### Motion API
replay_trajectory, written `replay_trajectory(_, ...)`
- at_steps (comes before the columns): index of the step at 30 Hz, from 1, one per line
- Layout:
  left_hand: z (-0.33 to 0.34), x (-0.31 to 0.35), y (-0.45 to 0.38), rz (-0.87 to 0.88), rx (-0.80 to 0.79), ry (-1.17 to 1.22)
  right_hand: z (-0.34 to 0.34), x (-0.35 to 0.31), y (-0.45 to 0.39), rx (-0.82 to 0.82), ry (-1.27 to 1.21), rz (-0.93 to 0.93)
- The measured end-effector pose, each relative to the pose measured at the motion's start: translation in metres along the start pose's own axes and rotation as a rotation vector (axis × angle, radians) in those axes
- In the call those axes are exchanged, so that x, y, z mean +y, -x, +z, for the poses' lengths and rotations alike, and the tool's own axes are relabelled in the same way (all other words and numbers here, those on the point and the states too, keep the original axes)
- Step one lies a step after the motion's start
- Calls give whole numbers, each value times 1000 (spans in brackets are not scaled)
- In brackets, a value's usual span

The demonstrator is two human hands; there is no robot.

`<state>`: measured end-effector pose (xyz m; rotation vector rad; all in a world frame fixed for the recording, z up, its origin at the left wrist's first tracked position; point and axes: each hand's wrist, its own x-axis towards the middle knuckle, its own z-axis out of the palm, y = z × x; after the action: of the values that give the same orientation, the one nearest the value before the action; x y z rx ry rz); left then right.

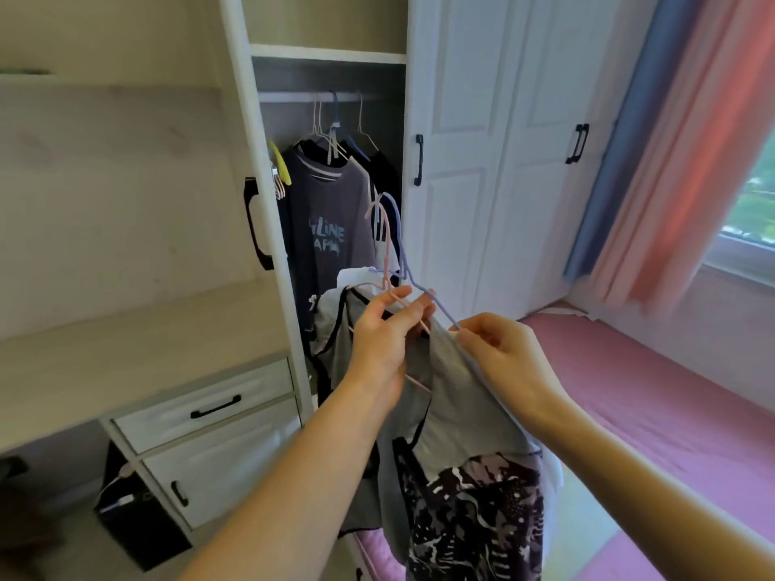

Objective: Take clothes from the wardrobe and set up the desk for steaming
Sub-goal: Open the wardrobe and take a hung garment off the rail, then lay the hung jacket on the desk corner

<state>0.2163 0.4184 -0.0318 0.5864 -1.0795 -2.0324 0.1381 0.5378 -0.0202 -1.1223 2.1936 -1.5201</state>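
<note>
Left hand [379,341] pinches pink hanger [392,295]; right hand [503,354] pinches purple hanger [444,314] just beside it. Grey garment [457,396] hangs below both hands, outside the wardrobe [331,56]. Risk: hooks tangle, or fabric slides off the tilted hangers.

both hands [379,341] [505,354] raised, fingers pinching

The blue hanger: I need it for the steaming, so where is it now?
In the head view, centre frame: the blue hanger is outside the wardrobe, held between both hands beside a pink hanger.
</note>
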Motion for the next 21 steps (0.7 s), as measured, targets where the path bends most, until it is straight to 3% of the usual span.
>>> replay_trajectory(6, -18, 3, 64, -1, -66, 149, 4, -8, 68, 28, 9, -34)
replay_trajectory(21, -2, 20, 183, 42, -14, 304, -35, -31, 155, -18, -2, -195)
